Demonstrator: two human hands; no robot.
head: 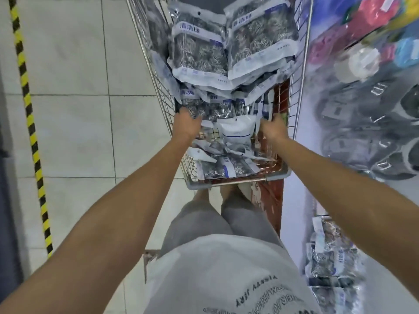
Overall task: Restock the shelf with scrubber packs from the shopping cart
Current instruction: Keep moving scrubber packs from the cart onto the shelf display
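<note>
The scrubber packs [223, 44] fill the shopping cart [297, 91] ahead of us: two big ones lie face up at the far end around twelve o'clock, and a row of smaller ones stands on edge across the middle, with more lying flat in the near section by the cart's handle bar [238, 180].

We have both arms stretched into the cart, one at either end of that standing row [217, 108]. Our left hand [187, 123], at about eleven o'clock, presses against the left end of the row; its fingers [196, 120] curl forward round the outermost pack, though their tips are lost behind it. Our right hand [273, 130], at about one o'clock, meets the right end of the row, and its fingers [277, 117] bend over the packs' edges; we cannot tell how tightly they close.

Beyond the cart, at three to five o'clock, runs the shelf [294, 200], blurred, with more of the same packs [328, 257] already on it low down and coloured goods [381, 17] higher up. At nine o'clock lies the tiled floor [74, 87] with a yellow-and-black striped line [29, 114].
</note>
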